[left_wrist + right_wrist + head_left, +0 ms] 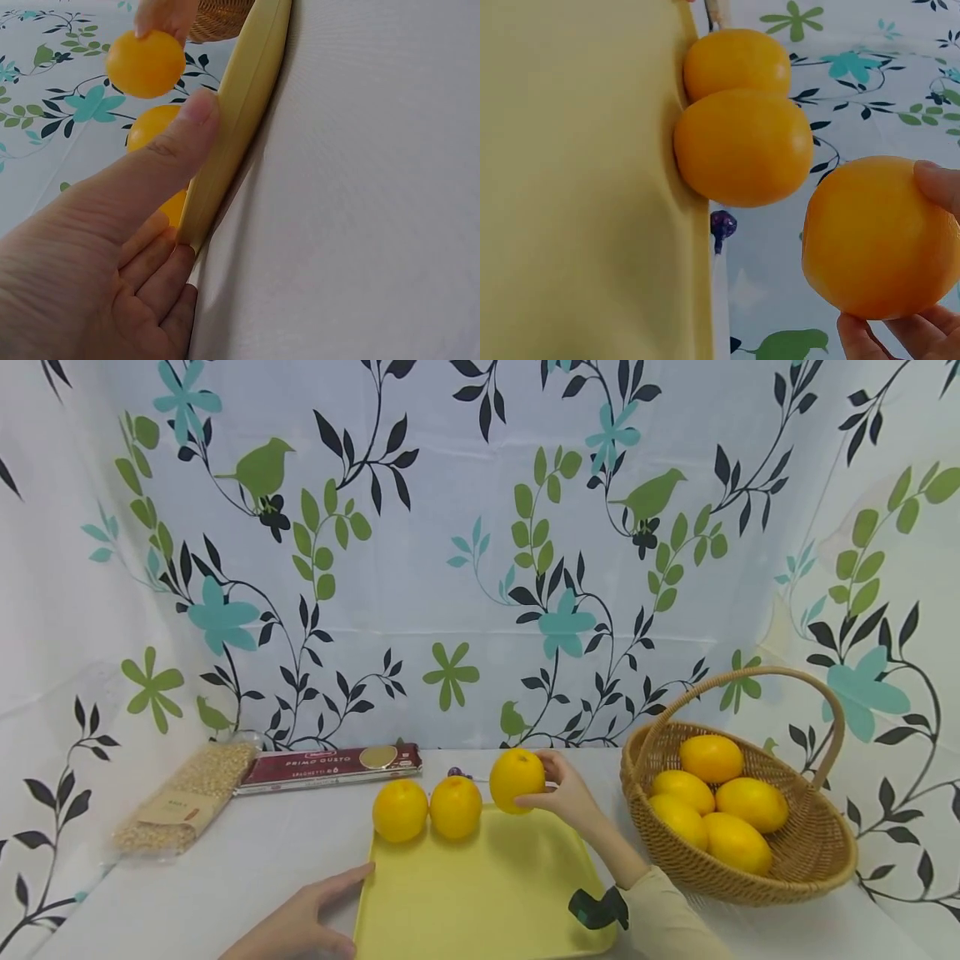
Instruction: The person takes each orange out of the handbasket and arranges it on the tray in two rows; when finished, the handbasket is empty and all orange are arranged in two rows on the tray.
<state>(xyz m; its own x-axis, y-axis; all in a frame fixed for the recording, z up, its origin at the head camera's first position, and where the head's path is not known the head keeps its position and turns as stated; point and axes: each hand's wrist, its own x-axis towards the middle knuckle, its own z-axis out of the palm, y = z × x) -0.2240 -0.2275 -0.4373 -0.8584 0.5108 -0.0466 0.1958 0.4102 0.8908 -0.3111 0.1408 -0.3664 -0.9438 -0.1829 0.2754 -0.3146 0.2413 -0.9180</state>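
My right hand [573, 793] grips an orange [517, 781] between thumb and fingers, holding it over the far right part of a yellow tray [480, 902]. Two more oranges sit side by side at the tray's far left: one in the corner [400, 811], the other beside it [456, 807]. At the tray's left edge, my left hand [307, 914] rests with its fingers and thumb touching the side. The left wrist view shows that thumb [199, 109] against the rim. In the right wrist view, the held orange [881, 238] is apart from the other two.
To the right stands a wicker basket [817, 835] with a tall handle and several yellow-orange fruits inside. Behind the tray lie a red spaghetti pack [330, 767] and a small purple item [457, 772]. A clear bag of grains or beans [187, 793] lies at the left.
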